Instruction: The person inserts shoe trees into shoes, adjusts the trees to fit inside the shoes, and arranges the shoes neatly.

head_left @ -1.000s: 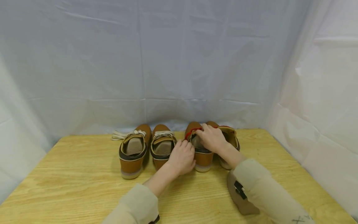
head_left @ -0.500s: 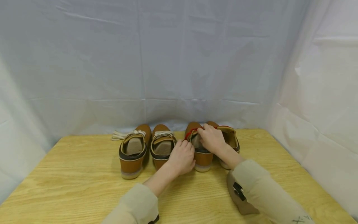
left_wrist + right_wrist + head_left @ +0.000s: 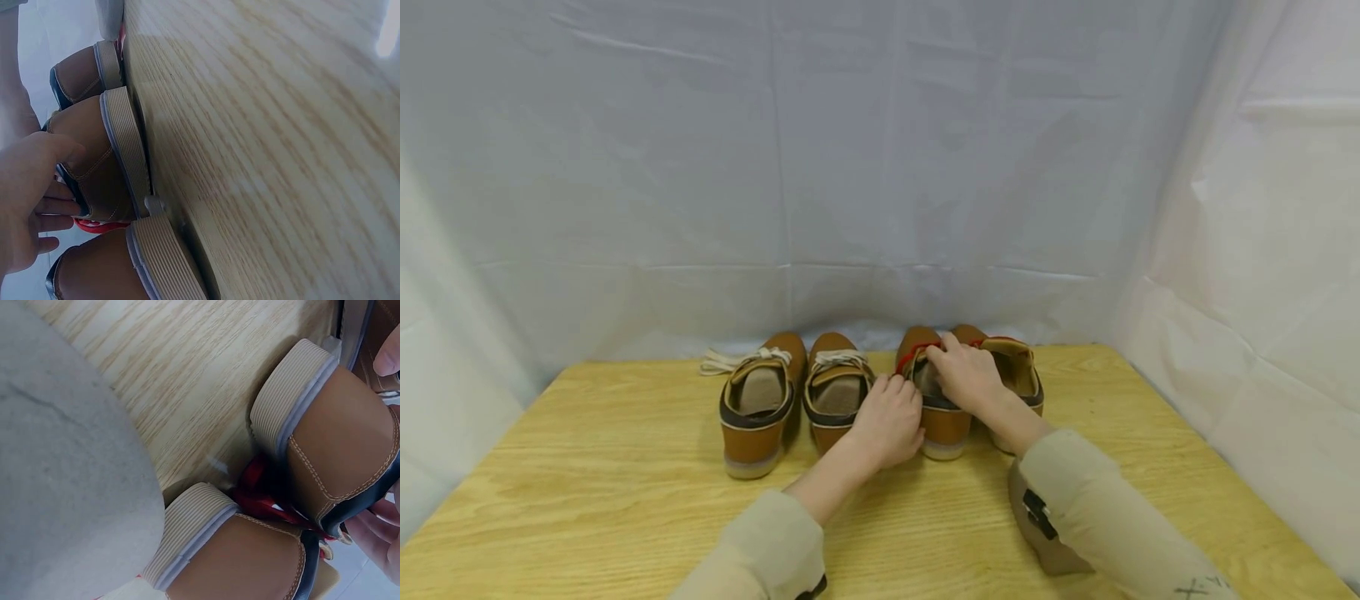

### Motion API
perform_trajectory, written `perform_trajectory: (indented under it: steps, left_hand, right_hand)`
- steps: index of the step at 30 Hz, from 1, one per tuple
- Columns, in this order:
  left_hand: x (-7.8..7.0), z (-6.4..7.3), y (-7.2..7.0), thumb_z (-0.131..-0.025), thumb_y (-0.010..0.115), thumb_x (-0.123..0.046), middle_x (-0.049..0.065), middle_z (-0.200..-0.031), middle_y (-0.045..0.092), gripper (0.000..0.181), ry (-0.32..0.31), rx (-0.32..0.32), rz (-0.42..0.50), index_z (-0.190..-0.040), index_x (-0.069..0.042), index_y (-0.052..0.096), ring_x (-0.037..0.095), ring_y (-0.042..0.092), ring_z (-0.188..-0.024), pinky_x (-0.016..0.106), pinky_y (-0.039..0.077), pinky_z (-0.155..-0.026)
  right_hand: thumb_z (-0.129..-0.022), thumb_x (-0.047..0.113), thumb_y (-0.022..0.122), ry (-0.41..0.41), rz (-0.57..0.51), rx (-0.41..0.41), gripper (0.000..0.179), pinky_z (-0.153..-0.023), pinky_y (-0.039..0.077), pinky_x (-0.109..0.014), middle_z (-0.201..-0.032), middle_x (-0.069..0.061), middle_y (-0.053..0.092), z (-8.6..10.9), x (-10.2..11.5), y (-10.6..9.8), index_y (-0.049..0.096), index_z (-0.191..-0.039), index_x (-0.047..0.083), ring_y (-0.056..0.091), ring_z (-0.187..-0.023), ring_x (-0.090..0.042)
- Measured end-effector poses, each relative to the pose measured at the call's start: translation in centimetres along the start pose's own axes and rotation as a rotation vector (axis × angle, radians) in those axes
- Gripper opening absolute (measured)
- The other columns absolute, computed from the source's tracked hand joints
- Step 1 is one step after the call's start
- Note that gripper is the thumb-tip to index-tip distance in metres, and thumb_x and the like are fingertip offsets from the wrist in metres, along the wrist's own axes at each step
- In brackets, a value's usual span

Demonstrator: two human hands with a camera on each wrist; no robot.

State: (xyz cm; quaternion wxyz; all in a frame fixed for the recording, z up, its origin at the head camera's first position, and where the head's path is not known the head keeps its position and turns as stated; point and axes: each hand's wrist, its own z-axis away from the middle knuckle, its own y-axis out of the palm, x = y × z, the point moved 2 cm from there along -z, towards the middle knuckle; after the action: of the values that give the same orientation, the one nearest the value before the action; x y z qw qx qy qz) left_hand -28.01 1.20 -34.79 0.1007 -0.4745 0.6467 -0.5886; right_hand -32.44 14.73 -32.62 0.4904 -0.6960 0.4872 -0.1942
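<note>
Two pairs of brown shoes with dark collars stand side by side, heels toward me. My left hand [image 3: 889,421] is at the left side of the nearer red-laced shoe [image 3: 945,432]. In the left wrist view its thumb lies against this shoe's heel [image 3: 100,172], its fingers by the collar. My right hand [image 3: 966,371] reaches over the same shoe's opening, fingertips at the red shoelace [image 3: 907,360]; they appear to pinch it, though the tips are partly hidden. The other red-laced shoe [image 3: 1022,371] is partly behind my right hand and forearm.
Left of my hands stand two shoes with white laces, one at the far left [image 3: 752,442] and one beside it [image 3: 835,367]. A grey-brown rounded object [image 3: 1045,542] lies under my right sleeve. A pale sheet [image 3: 850,167] hangs behind the wooden table [image 3: 587,500].
The right hand and forearm have shifted very slightly. The left hand and the shoes have stayed in place.
</note>
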Motion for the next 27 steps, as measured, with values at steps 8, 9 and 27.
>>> perform_trajectory:
  steps: [8, 9, 27]
  left_hand:
    - [0.02, 0.00, 0.13, -0.086, 0.057, -0.047, 0.006, -0.099, 0.059, 0.048, 0.000, -0.023, -0.007, -0.108, -0.005, 0.064, 0.023, 0.050, -0.099, 0.038, 0.036, -0.090]
    - [0.01, 0.01, 0.15, -0.086, 0.057, -0.047, 0.006, -0.099, 0.059, 0.048, 0.000, -0.024, -0.007, -0.108, -0.005, 0.064, 0.023, 0.050, -0.098, 0.038, 0.036, -0.089]
    - [-0.08, 0.10, 0.05, -0.085, 0.057, -0.047, 0.005, -0.098, 0.059, 0.047, -0.001, -0.035, -0.018, -0.107, -0.006, 0.064, 0.023, 0.050, -0.097, 0.037, 0.036, -0.089]
  right_hand:
    - [-0.079, 0.015, 0.074, -0.027, 0.078, -0.019, 0.018, -0.045, 0.045, -0.033, -0.087, -0.007, 0.054, 0.08, 0.07, -0.02, 0.065, -0.094, 0.011, 0.055, -0.070, -0.023]
    - [-0.079, 0.015, 0.074, -0.031, 0.085, -0.024, 0.018, -0.045, 0.045, -0.033, -0.086, -0.007, 0.054, 0.11, 0.09, -0.03, 0.066, -0.094, 0.011, 0.055, -0.071, -0.023]
    - [-0.081, 0.012, 0.070, -0.051, 0.114, -0.064, 0.006, -0.049, 0.045, -0.031, -0.083, -0.005, 0.059, 0.16, 0.14, 0.15, 0.069, -0.087, 0.010, 0.054, -0.068, -0.021]
